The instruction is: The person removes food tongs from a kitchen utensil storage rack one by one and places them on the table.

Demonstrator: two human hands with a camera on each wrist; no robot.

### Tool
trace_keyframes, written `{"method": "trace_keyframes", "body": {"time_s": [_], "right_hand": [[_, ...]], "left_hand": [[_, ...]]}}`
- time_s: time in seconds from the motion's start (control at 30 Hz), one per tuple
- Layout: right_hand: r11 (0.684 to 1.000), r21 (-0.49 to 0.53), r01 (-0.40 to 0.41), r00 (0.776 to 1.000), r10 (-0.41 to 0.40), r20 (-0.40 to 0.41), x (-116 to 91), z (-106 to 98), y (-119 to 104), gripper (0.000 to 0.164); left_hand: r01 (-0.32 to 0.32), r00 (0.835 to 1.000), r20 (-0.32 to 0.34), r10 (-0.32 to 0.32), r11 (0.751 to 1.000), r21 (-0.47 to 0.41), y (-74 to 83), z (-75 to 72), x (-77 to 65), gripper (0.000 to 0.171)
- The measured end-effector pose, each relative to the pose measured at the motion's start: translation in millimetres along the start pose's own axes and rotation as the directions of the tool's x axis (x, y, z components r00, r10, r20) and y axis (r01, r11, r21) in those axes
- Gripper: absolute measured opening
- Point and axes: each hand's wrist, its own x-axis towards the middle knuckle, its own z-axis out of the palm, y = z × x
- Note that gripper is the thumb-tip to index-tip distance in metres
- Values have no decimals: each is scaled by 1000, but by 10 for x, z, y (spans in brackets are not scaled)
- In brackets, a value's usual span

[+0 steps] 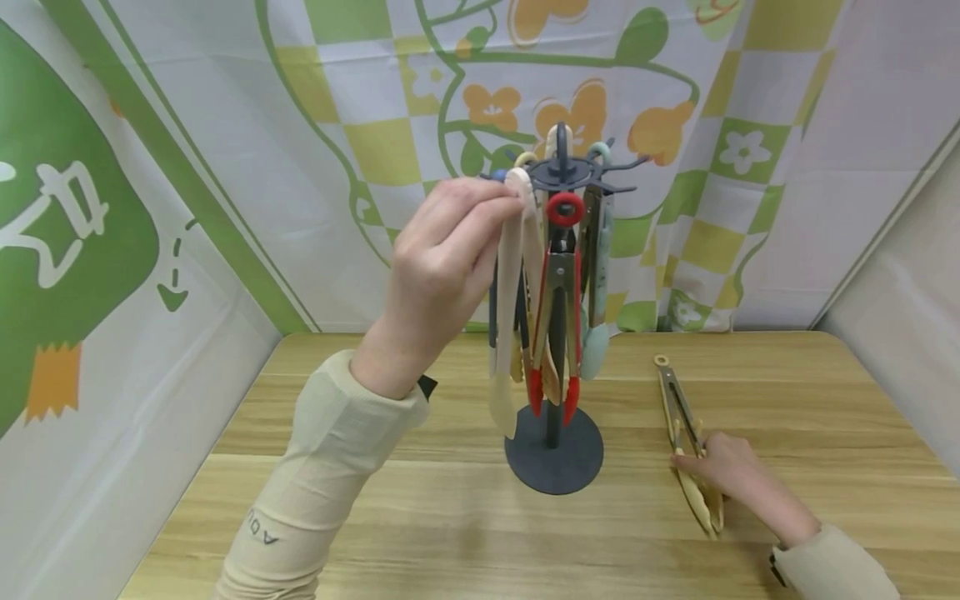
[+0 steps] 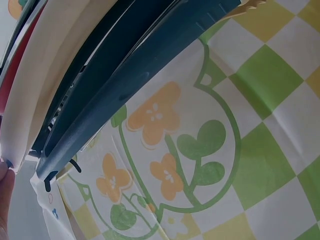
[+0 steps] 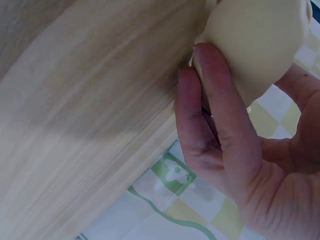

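Observation:
My left hand [image 1: 442,250] pinches the top end of cream-white tongs [image 1: 507,317] at the left side of a dark rotating utensil stand [image 1: 553,467]. Whether their ring is on a hook is hidden behind the fingers. At the right, my right hand [image 1: 731,467] grips pale yellow tongs [image 1: 667,372] around their arms, low over the wooden table. In the right wrist view the fingers curl at a broad yellow tong head [image 3: 260,45]. Red-tipped tongs [image 1: 572,400] hang at the stand's front, and dark blue tongs [image 2: 145,75] hang beside the cream-white pair.
Mint-green tongs [image 1: 596,350] hang at the stand's right side, and further utensils hang behind. Two bare hooks [image 1: 626,163] stick out to the right. The wooden table [image 1: 420,517] ends at a patterned curtain [image 1: 375,150] behind, with white side walls.

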Motion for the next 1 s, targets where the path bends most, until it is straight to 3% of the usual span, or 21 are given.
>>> {"method": "trace_keyframes", "body": {"time_s": [0.47,0.63,0.8,1.0], "right_hand": [[998,-52,18,999,-16,37,1,-71,-26,38],[998,-59,32,999,-30,35,-34,-175,-133,48],[997,-70,43,999,-43,-3,-61,-276,-261,77],[991,-72,109,987,-117,-113,-92,-311,-455,70]], "left_hand": [[2,1000,5,-2,1000,3,3,1,-4,12],[1,1000,4,-1,1000,0,2,0,-2,12],[1,1000,-1,-1,1000,0,5,3,0,12],[1,1000,-4,-1,1000,5,4,1,-1,12]]}}
